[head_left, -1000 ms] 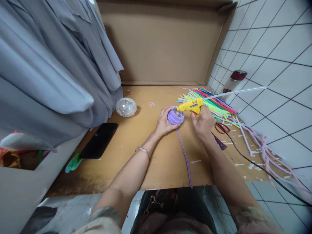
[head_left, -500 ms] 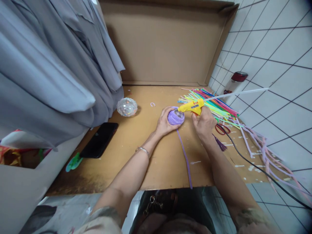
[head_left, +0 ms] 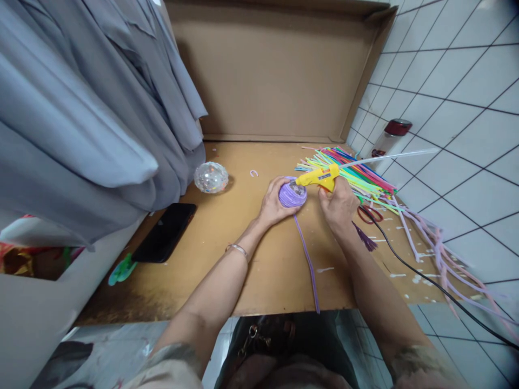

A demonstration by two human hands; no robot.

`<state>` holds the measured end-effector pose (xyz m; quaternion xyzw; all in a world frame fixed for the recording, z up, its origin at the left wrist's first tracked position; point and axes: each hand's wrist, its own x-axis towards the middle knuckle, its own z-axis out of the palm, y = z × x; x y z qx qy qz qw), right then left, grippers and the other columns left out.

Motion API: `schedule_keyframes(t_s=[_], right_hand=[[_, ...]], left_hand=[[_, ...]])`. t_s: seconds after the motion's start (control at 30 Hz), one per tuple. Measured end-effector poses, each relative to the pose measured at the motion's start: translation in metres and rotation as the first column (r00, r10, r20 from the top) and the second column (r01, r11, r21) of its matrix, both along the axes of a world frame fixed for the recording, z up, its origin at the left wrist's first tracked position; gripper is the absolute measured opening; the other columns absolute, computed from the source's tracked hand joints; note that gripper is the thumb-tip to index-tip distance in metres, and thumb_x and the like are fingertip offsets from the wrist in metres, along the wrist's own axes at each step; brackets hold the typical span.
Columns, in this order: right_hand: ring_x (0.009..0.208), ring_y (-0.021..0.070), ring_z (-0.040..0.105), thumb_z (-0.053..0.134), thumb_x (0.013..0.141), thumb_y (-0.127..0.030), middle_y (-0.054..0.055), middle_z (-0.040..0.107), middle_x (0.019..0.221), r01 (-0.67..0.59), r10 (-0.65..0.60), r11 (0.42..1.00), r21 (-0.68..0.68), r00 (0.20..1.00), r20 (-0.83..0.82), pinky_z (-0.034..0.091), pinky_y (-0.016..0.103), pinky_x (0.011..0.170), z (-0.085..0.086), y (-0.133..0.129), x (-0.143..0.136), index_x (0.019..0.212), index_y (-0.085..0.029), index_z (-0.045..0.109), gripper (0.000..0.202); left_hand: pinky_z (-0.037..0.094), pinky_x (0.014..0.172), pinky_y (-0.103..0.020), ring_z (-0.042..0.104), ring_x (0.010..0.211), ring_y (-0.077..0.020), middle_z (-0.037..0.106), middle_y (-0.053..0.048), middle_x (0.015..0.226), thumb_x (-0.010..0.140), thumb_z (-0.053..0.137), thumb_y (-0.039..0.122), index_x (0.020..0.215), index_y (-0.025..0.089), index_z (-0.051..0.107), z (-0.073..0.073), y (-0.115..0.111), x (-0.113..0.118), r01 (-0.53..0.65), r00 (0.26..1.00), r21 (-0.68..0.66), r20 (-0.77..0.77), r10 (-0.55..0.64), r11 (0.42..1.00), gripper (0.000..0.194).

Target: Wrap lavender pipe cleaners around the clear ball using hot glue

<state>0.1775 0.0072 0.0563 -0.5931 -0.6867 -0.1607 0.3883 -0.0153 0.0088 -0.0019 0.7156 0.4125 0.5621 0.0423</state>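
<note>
A partly purple-wrapped ball [head_left: 291, 199] was cupped between the curled fingers and thumb of the left hand [head_left: 271, 204], with a purple strand [head_left: 306, 251] trailed below them. A yellow hot-glue gun [head_left: 319, 176] was gripped in the right hand's [head_left: 338, 205] closed fingers, its nozzle held at the ball's opening. The nearby left fingers could be burned if the nozzle slipped or glue ran over the ball's edge.
</note>
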Motion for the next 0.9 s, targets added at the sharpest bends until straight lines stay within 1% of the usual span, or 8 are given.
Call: schedule_keyframes(t_s=[0.13,0.33,0.5,0.73,0.9], right_hand=[[0.084,0.026,0.06,0.054,0.086,-0.031,0.012,0.068,0.097,0.0,0.0,1.0,-0.018,1.0,-0.022,0.034,0.032,0.064,0.0009,0.0004,0.001,0.107,-0.017,0.059,0.026],[0.084,0.026,0.059,0.052,0.087,-0.032,0.012,0.068,0.097,-0.032,0.032,0.999,0.006,0.999,-0.027,0.035,0.032,0.066,0.0011,-0.0002,0.0002,0.106,-0.018,0.058,0.024],[0.084,0.0257,0.059,0.051,0.088,-0.031,0.013,0.067,0.097,-0.021,0.021,1.0,-0.005,0.999,-0.024,0.035,0.032,0.065,0.0005,-0.0005,-0.0006,0.107,-0.017,0.059,0.025],[0.082,0.025,0.059,0.053,0.087,-0.031,0.012,0.068,0.097,-0.022,0.022,1.0,0.015,1.0,-0.009,0.033,0.032,0.064,0.0001,-0.0001,-0.0005,0.106,-0.017,0.059,0.024],[0.082,0.0249,0.059,0.051,0.088,-0.031,0.012,0.068,0.096,-0.022,0.022,0.999,0.027,1.0,-0.013,0.033,0.032,0.064,-0.0003,-0.0002,-0.0013,0.105,-0.018,0.06,0.023]], left_hand=[[0.047,0.112,-0.05,0.056,0.131,-0.0299,0.057,-0.012,0.136,0.064,0.089,0.036,0.129,0.025,0.048,-0.0004,0.0003,-0.0006,0.005,1.0,0.0,0.007,-0.005,1.0,0.078],[0.047,0.113,-0.051,0.056,0.131,-0.0297,0.058,-0.011,0.135,0.065,0.088,0.035,0.129,0.025,0.048,0.0,-0.0004,-0.0006,0.008,1.0,-0.002,0.01,-0.008,1.0,0.076],[0.047,0.113,-0.05,0.056,0.131,-0.0297,0.058,-0.012,0.135,0.066,0.087,0.036,0.129,0.024,0.048,0.001,-0.0014,0.0,-0.008,1.0,-0.009,-0.001,0.008,1.0,0.076],[0.047,0.112,-0.05,0.056,0.13,-0.0293,0.058,-0.012,0.135,0.064,0.089,0.035,0.129,0.023,0.048,-0.0002,0.0001,-0.0002,-0.005,1.0,-0.003,0.005,0.005,1.0,0.077],[0.046,0.113,-0.05,0.056,0.131,-0.0296,0.058,-0.012,0.135,0.065,0.088,0.036,0.129,0.024,0.048,-0.0006,0.0002,-0.0003,-0.005,1.0,0.003,-0.001,0.005,1.0,0.077]])
